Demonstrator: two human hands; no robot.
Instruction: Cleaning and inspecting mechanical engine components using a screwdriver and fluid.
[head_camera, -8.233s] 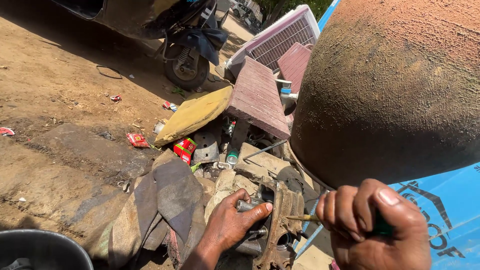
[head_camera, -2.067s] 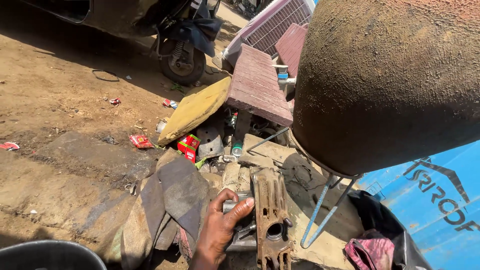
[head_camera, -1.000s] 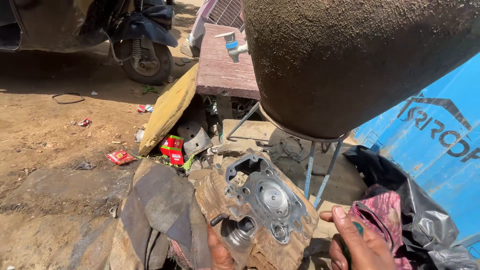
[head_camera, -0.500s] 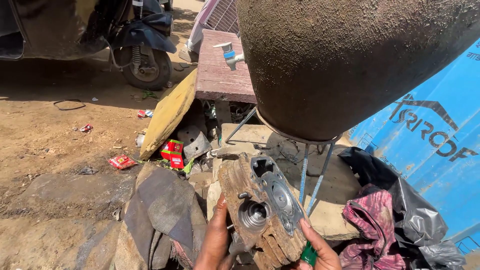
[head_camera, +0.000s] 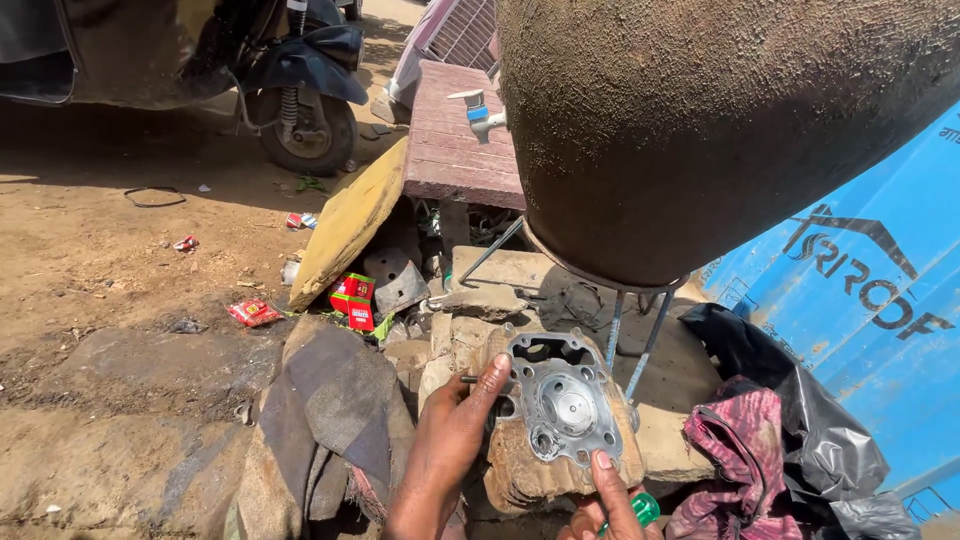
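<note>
Left hand (head_camera: 455, 435) gripping cylinder head (head_camera: 562, 420) edge, fingers up — right hand (head_camera: 610, 500) steadying bottom, clutching green-handled tool (head_camera: 645, 508).

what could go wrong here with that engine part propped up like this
1. The rusty cylinder head stands on edge on uneven stones, steadied only by the left hand and right hand; it could tip or slide off.
2. Its gasket face is bare above loose dirt ground, so grit may get into the ports.
3. The green-handled tool is pinched under the right hand, which likely weakens that grip.
</note>
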